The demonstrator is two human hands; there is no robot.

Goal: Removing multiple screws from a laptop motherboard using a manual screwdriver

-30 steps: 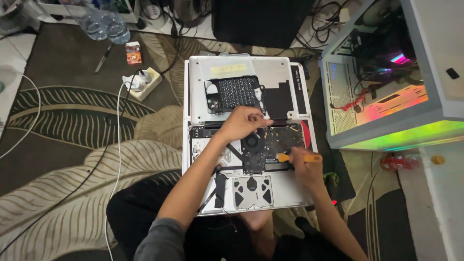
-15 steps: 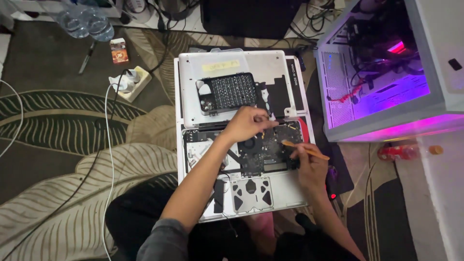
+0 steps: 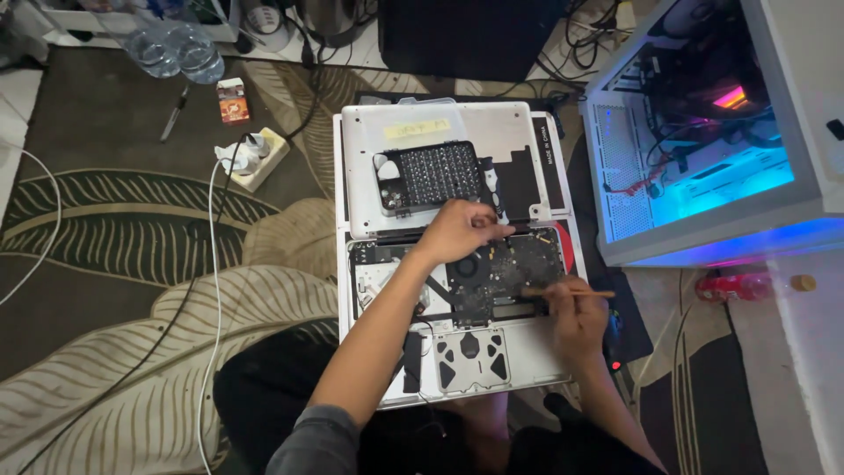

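Dark circuit board [image 3: 505, 273] exposed inside opened silver laptop [image 3: 457, 352] on carpet — left hand [image 3: 462, 229] rests on board's upper edge, fingers curled, grip unclear; right hand [image 3: 576, 317] at board's right edge, pinching wooden-handled brush [image 3: 567, 292].

Opened laptop [image 3: 457, 264] on patterned rug [image 3: 132, 264], both hands over exposed circuit board [image 3: 514, 268].

Left hand [image 3: 457, 230] resting at top edge of board, fingers curled, just below bit-set tray [image 3: 435, 176] lying on detached silver bottom cover [image 3: 440, 132]. Right hand [image 3: 576, 312] pinching thin orange-handled tool [image 3: 571, 292], tip laid across right side of board. Glowing blue computer case [image 3: 703, 141] standing at right, red bottle [image 3: 734, 286] beside it; white power strip [image 3: 255, 157] and clear water bottles [image 3: 176, 48] at upper left.
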